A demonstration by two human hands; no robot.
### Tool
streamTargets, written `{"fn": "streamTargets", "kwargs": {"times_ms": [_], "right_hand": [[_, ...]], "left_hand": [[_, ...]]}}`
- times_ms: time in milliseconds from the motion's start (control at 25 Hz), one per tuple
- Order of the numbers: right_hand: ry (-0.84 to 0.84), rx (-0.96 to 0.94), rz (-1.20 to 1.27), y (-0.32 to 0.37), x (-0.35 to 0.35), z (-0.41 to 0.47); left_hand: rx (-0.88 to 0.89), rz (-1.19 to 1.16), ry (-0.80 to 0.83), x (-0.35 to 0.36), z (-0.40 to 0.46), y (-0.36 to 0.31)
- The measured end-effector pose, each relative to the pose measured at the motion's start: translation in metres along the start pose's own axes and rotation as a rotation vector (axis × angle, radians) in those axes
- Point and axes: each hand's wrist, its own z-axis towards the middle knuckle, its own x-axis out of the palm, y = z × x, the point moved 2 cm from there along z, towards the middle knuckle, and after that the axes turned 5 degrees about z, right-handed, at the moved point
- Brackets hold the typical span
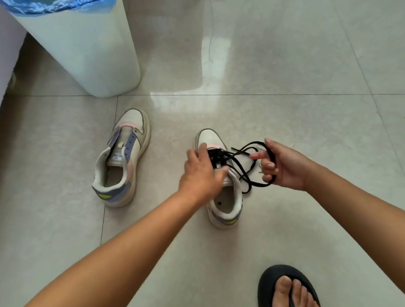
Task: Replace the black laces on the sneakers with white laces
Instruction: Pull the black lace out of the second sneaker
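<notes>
Two pale sneakers stand on the tiled floor. The left sneaker (pixel 123 157) has no lace in its eyelets. The right sneaker (pixel 225 200) still carries a black lace (pixel 243 171) at its front eyelets. My left hand (pixel 202 173) rests over this shoe's tongue, fingers at the laced part. My right hand (pixel 281 164), just right of the shoe, grips several loose loops of the black lace, pulled out to the side. A pale strip, perhaps a white lace (pixel 257 147), lies on the floor behind the loops, mostly hidden.
A tall white bin (pixel 84 48) with a blue liner stands at the back left, beside a wall. My foot in a black sandal (pixel 288 292) is at the bottom right. Glossy floor tiles (pixel 310 58) spread all around.
</notes>
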Motion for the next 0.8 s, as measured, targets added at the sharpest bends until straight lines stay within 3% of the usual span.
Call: {"fn": "streamTargets", "kwargs": {"times_ms": [80,240,400,480,560,680,800], "right_hand": [[0.052,-0.128,-0.062,0.011,0.011,-0.001],[0.065,-0.4,0.5,0.052,0.003,-0.01],[-0.063,-0.413,0.948,0.066,-0.035,-0.005],[-0.099,-0.403,1.022,0.065,-0.049,0.0],[-0.227,-0.461,0.814,0.074,-0.058,0.002],[-0.599,-0.546,0.443,0.087,-0.071,0.001],[-0.747,-0.624,-0.012,0.085,-0.069,0.003]], "left_hand": [[0.027,0.179,0.091,0.023,-0.015,-0.002],[0.059,0.292,-0.042,0.034,-0.018,0.01],[0.104,0.323,-0.001,0.035,-0.017,0.003],[0.113,0.349,-0.01,0.034,-0.015,0.001],[0.121,0.37,-0.015,0.033,-0.014,0.002],[0.116,0.365,-0.019,0.035,-0.014,0.002],[0.13,0.39,-0.016,0.037,-0.015,-0.001]]}}
